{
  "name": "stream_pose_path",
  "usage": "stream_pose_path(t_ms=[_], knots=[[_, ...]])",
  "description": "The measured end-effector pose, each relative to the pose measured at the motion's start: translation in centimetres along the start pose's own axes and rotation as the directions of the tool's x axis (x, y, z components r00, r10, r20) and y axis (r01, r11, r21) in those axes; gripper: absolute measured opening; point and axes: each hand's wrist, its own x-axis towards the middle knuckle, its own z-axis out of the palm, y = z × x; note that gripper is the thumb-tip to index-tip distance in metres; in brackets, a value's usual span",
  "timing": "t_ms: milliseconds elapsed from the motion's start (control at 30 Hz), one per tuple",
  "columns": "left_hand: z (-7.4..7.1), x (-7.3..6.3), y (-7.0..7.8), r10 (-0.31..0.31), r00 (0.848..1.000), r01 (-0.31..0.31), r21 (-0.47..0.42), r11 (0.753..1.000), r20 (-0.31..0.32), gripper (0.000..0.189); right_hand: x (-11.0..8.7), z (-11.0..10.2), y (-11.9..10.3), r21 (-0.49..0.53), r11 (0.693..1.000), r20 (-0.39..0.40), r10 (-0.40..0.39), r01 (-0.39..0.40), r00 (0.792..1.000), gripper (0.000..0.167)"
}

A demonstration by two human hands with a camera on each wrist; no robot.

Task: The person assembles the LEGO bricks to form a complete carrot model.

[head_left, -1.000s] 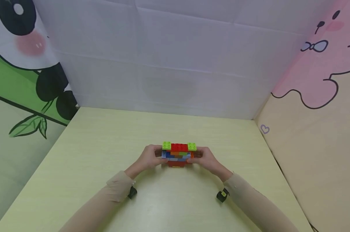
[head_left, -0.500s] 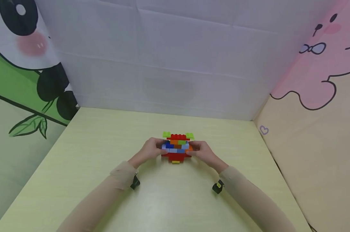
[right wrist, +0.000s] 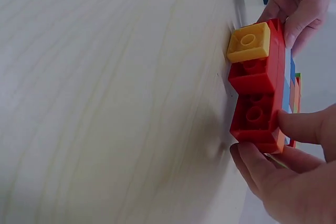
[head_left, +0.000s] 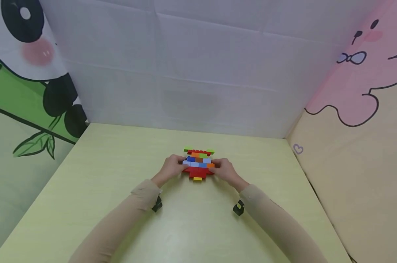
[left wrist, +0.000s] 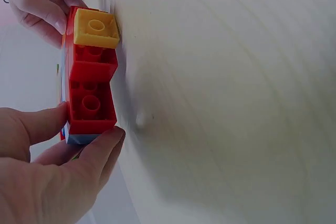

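Note:
A many-coloured building-block model [head_left: 198, 164] is held between both hands near the table's middle. Lime green and red bricks form its far end; orange, brown and blue rows follow, then red, with a yellow brick [head_left: 197, 179] nearest me. My left hand [head_left: 170, 168] grips its left end, thumb [left wrist: 46, 123] on one face and fingers round the other. On the opposite end, my right hand [head_left: 228, 171] pinches it the same way. Hollow undersides of the red bricks [right wrist: 255, 112] show in both wrist views. Whether the model touches the table, I cannot tell.
The pale wooden table [head_left: 119, 149] ends at a white cloth wall [head_left: 191, 69] behind. Side panels bear a panda drawing [head_left: 37, 62] on the left and a pink animal drawing [head_left: 356, 87] on the right. Small black devices hang at both wrists.
Both hands have moved the model slightly away from me, keeping their hold. It has tilted, so its top studs show less and its layered face and yellow brick show more.

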Motion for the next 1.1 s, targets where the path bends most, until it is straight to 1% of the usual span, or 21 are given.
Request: stream_pose_path(t_ms=[233, 367, 467, 700, 867, 967, 1100], knots=[[0.4, -0.5, 0.5, 0.004, 1.000, -0.004, 0.060, 0.998, 0.005, 0.046, 0.2, -0.1, -0.1, -0.052, 0.999, -0.030, 0.010, -0.011, 1.000, 0.043], [0.5, -0.7, 0.7, 0.005, 1.000, -0.005, 0.063, 0.998, 0.002, 0.045, 0.1, -0.1, -0.2, -0.070, 0.997, -0.040, 0.016, -0.019, 0.999, 0.041], [0.6, -0.7, 0.6, 0.006, 1.000, -0.006, 0.063, 0.998, -0.004, 0.044, 0.0, 0.0, -0.3, -0.074, 0.997, -0.056, 0.022, -0.026, 0.998, 0.039], [0.8, -0.6, 0.2, 0.013, 0.999, -0.010, 0.066, 0.998, -0.036, 0.040, -0.2, 0.7, -0.7, -0.050, 0.997, -0.084, 0.057, -0.061, 0.995, 0.038], [1.0, -0.7, -0.2, 0.028, 0.998, -0.023, 0.083, 0.996, -0.050, 0.038, -0.2, 1.0, -0.7, -0.076, 0.993, -0.097, 0.079, -0.086, 0.992, 0.038], [1.1, -0.7, -0.2, 0.039, 0.998, -0.034, 0.095, 0.995, -0.056, 0.038, -0.2, 1.1, -0.7, -0.086, 0.993, -0.099, 0.077, -0.085, 0.992, 0.038], [1.1, -0.7, -0.3, 0.049, 0.997, -0.043, 0.090, 0.995, -0.060, 0.039, -0.3, 1.1, -0.6, -0.086, 0.994, -0.103, 0.065, -0.074, 0.993, 0.038]])
